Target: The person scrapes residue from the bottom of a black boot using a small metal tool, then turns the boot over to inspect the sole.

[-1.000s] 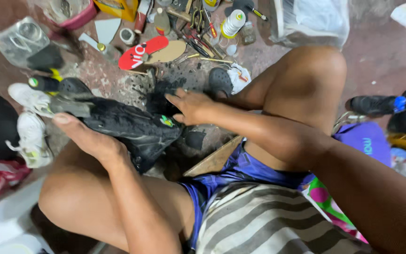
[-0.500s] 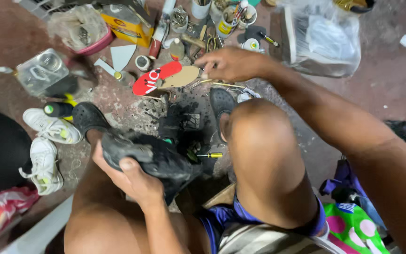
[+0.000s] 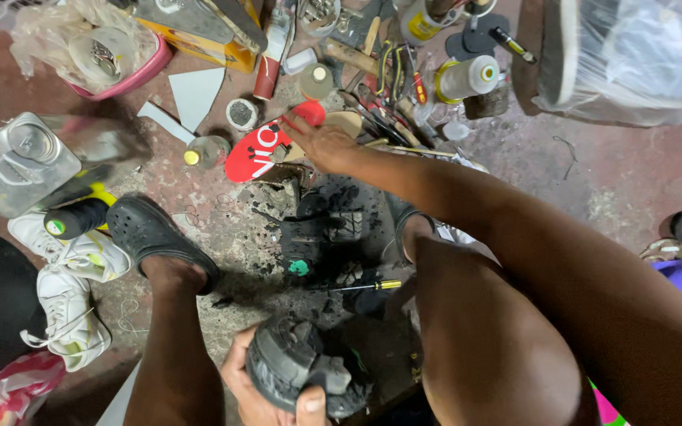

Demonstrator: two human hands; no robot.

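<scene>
the left hand [image 3: 266,390] gripped a black shoe [image 3: 301,375] low between the knees, sole side up, fingers curled under it and the thumb pressed over its near edge. the right hand [image 3: 321,144] was stretched well away from the shoe, out over the clutter, fingers loosely spread and closed on nothing, fingertips just beside a red insole [image 3: 258,150] with white lettering and a tan sole piece [image 3: 349,122].

the floor [image 3: 593,173] was bare, stained concrete with dark scraps [image 3: 317,229] in the middle and a yellow-handled screwdriver [image 3: 369,285] lying on it. a black clog [image 3: 155,237] was on the left foot, white sneakers [image 3: 69,284] lay at the left.

a square clear tub [image 3: 17,162] sat at far left, a pink bowl [image 3: 132,67] with plastic bags above it, a yellow box [image 3: 199,43] at top, a cream thread spool [image 3: 467,79] beside tools, and a clear bag [image 3: 641,55] at top right.
</scene>
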